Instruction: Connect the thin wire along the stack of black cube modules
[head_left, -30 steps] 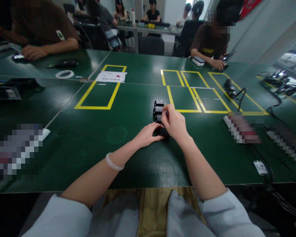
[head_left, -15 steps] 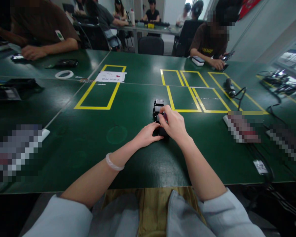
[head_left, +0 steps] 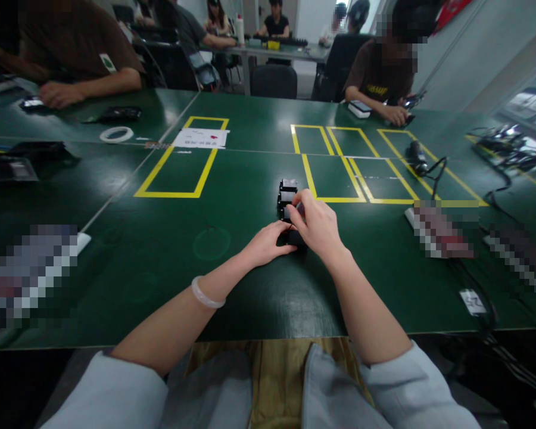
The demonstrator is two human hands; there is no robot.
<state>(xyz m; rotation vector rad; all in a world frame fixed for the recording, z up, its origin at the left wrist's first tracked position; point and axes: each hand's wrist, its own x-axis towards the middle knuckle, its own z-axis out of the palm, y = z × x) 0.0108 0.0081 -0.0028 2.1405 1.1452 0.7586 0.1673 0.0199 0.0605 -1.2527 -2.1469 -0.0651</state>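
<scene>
A black segmented device [head_left: 287, 197], made of several block-like parts with shiny grey faces, rests on the green table in front of me. My left hand [head_left: 268, 241] holds its near end, thumb on the close side and fingers across the left. Over its right side, my right hand [head_left: 319, 223] has thumb and index finger pinched together at a small dark thing that I cannot make out. The lower part of the device is partly covered by both hands.
Yellow tape outlines [head_left: 167, 195] mark the table [head_left: 259, 298]. A white sheet [head_left: 201, 138] and a tape roll [head_left: 116, 134] lie to the left. On the right are a black corded device [head_left: 415, 158] and cables [head_left: 500, 196]. Co-workers [head_left: 379, 77] sit across the table.
My right hand has shifted very slightly to the right, its fingers still pinched over the device. My left hand and the device stay in place.
</scene>
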